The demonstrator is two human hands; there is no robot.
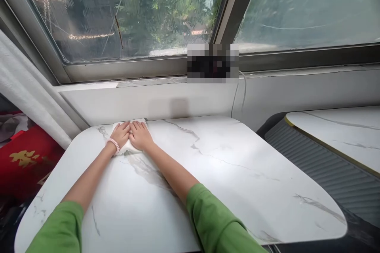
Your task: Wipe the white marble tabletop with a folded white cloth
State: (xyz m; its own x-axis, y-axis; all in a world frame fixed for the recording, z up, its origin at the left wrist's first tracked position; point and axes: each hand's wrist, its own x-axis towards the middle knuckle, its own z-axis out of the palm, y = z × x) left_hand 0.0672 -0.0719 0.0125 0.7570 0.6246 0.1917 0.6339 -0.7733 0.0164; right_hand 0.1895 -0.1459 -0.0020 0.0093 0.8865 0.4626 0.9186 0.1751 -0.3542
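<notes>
A white cloth [130, 147] lies on the far left part of a white marble-patterned table [225, 174], close to the wall. Flat on its left side rests my left hand [121, 135], fingers stretched forward, with a pink beaded bracelet at the wrist. My right hand [140, 136] presses beside it on the same cloth, also flat, and the fingertips of the two hands nearly meet. Both arms reach forward in green sleeves. Much of the cloth is covered by the hands, with its edges showing around them.
Behind the table stand a white wall [142, 104] and a metal-framed window [127, 67]. A white curtain [32, 83] and a red bag [29, 158] are at left. On the right is another marble-topped table [341, 134] with a ribbed grey side. Thin cables [244, 91] hang beneath a blurred patch.
</notes>
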